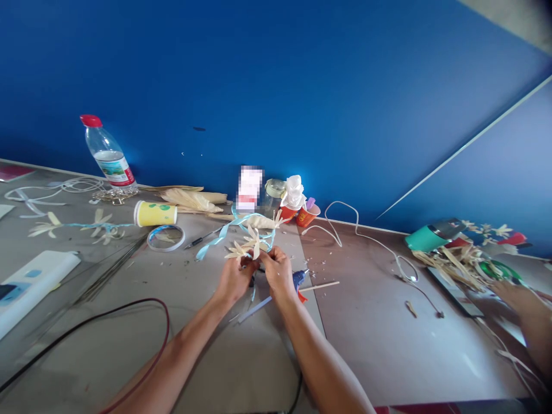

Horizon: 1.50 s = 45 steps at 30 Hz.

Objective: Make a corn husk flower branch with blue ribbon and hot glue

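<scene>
My left hand (235,277) and my right hand (278,270) meet at the middle of the table, fingers pinched together on a pale corn-husk flower (246,246) with pointed petals. A light blue ribbon (228,229) curls from behind the flower toward the left. Just right of my right hand lies a blue glue gun (299,280) with a thin wooden stick (319,286) beside it. A white glue stick (254,310) lies under my wrists.
A water bottle (108,154) stands far left. A tipped yellow cup (155,214), a tape roll (165,237), husks (192,199), red cups (299,213), a white cord (366,236) and dark cables (129,307) lie around. Another person's arm (528,313) works at right by a teal tool (429,236).
</scene>
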### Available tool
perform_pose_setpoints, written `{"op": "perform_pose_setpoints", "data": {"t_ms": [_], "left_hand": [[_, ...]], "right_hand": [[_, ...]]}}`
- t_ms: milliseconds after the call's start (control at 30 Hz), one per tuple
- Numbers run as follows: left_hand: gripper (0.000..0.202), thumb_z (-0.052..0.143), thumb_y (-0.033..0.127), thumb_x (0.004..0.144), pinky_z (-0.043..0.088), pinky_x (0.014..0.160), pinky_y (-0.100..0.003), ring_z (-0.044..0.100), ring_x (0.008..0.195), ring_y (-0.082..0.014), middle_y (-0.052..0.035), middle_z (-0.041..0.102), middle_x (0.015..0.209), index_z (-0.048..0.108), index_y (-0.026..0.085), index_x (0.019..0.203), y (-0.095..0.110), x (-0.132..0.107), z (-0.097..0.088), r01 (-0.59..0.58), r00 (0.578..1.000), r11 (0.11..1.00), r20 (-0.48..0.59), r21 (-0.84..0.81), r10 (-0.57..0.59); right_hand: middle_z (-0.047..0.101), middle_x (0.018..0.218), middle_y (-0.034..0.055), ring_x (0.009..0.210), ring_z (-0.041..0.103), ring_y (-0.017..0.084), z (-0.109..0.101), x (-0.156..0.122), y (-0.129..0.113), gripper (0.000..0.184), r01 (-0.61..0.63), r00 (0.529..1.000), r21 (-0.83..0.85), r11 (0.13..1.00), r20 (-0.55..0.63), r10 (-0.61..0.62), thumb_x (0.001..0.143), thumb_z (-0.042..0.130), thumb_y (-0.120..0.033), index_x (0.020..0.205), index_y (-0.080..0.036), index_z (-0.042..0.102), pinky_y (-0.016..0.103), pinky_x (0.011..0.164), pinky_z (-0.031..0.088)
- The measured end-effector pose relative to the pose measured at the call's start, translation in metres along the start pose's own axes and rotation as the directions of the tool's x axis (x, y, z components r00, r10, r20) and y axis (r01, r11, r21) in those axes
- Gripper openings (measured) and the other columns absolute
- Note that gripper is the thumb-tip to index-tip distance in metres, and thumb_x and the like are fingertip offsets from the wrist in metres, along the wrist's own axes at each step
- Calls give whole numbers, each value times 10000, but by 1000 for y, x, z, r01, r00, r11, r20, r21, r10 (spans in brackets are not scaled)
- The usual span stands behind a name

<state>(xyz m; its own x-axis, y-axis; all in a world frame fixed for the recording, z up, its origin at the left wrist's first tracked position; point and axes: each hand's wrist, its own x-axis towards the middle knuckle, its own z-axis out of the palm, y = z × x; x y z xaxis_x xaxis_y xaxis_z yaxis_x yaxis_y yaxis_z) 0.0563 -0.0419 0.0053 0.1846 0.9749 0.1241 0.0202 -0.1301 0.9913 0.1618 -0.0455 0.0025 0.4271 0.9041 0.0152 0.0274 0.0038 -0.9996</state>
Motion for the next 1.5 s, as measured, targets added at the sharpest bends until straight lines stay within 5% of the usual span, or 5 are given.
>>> {"op": "perform_pose_setpoints", "data": {"t_ms": [233,367,733,1133,1500], "left_hand": [[333,496,82,675,471,797,-309,624,837,-189,-51,682,928,630,153,972,-1,-2,7,-47,991,992,120,-113,61],[396,572,124,671,479,773,-302,628,830,-189,-53,676,954,558,156,1065,1,-6,13,-32,997,995,68,-90,38],[92,569,204,700,426,592,-253,594,625,-167,0,643,635,627,151,748,1,-3,7,43,997,994,-68,104,-36],[192,701,271,633,434,544,-244,590,549,-144,10,619,569,567,151,697,-5,4,-1,223,973,892,27,-393,-231],[224,729,264,609,465,638,-282,615,584,-151,8,630,597,559,137,679,-8,5,-4,230,973,849,93,-476,-211]], "right_hand": [[325,486,-86,485,293,77,-6,8,7,309,57,998,-28,998,-32,-58,641,612,-355,528,-208,365,216,464,262],[304,479,-88,482,288,77,-6,6,2,313,44,998,-45,998,-41,-46,633,605,-353,512,-210,354,218,459,260],[324,477,-85,480,288,75,2,-3,1,330,-11,1000,-17,1000,-3,11,633,623,-374,515,-205,365,223,466,253],[533,554,-39,494,435,90,-8,-1,-6,212,-196,949,215,957,286,131,631,648,-374,654,-168,605,226,497,310],[570,572,-31,525,487,95,-9,1,-3,160,-230,927,223,947,345,144,598,682,-295,677,-161,646,232,548,377]]}}
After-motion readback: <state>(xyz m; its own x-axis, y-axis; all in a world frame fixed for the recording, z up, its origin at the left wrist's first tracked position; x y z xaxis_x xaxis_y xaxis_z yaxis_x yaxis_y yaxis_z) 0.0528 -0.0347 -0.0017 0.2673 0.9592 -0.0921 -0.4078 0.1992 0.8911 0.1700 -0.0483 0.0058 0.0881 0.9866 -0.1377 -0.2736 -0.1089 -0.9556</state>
